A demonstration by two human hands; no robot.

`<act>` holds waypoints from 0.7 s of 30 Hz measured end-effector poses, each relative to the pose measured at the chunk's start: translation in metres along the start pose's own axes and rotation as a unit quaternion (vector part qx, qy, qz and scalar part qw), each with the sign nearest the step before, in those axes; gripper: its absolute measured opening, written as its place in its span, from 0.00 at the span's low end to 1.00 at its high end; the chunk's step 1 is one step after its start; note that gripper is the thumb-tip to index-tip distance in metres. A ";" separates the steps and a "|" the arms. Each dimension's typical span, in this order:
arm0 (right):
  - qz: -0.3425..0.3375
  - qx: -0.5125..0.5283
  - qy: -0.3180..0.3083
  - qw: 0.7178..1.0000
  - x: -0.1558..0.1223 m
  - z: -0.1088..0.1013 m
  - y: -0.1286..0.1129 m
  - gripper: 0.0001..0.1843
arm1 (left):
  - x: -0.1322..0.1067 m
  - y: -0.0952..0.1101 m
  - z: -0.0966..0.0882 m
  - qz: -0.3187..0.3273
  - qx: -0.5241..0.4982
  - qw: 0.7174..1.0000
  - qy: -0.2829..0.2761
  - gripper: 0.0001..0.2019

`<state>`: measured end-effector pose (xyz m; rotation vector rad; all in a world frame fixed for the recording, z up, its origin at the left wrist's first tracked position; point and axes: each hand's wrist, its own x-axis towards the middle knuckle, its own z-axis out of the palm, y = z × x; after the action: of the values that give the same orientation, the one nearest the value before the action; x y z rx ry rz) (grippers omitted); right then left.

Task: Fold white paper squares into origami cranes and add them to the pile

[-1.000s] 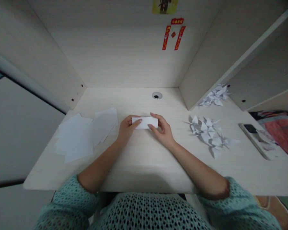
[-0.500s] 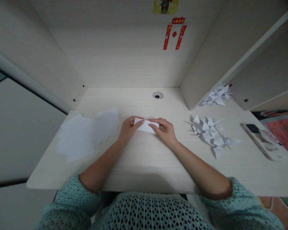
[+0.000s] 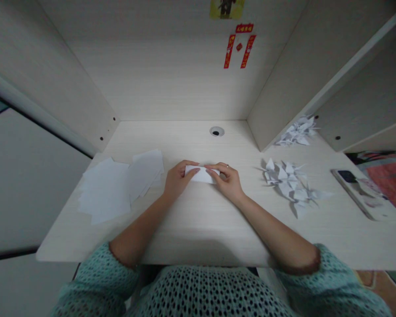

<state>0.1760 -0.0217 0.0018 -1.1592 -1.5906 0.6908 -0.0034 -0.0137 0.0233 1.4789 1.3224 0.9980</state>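
Note:
A narrow folded strip of white paper (image 3: 203, 175) lies across the middle of the desk between my two hands. My left hand (image 3: 179, 179) grips its left end, thumb on the near face and fingers behind the far edge. At the other end my right hand (image 3: 228, 179), with a ring on one finger, pinches the paper the same way. Both thumbs press close to the upper edge. To the left lie loose white paper sheets (image 3: 107, 189) in overlapping piles. Folded white paper cranes (image 3: 288, 180) sit in a heap to the right.
More paper cranes (image 3: 298, 131) are heaped beside the upright partition (image 3: 284, 88). A phone (image 3: 363, 193) rests near the desk's right side, by a red and grey cloth (image 3: 389, 180). Behind my hands a round cable hole (image 3: 217, 131) opens in the desk (image 3: 198, 224).
Both hands keep their hold on the paper. The thumbs have shifted slightly to the right along the strip; little else differs.

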 end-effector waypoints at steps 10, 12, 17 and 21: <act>0.000 0.003 -0.006 1.000 0.000 0.000 0.002 0.10 | 0.004 -0.008 -0.002 0.022 0.037 0.999 -0.019 0.16; 0.002 0.001 -0.003 1.000 0.000 0.000 0.003 0.10 | 0.005 -0.009 -0.002 0.023 0.038 0.999 -0.018 0.17; 0.001 -0.002 0.003 1.000 0.000 0.001 0.004 0.09 | 0.004 -0.006 -0.003 0.016 0.038 0.999 -0.019 0.17; 0.006 0.002 0.014 1.000 0.000 0.001 0.005 0.11 | 0.002 -0.002 -0.003 0.008 0.015 1.000 -0.020 0.17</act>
<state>0.1765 -0.0202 -0.0028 -1.1714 -1.5600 0.6832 -0.0062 -0.0113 0.0220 1.5269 1.3042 0.9583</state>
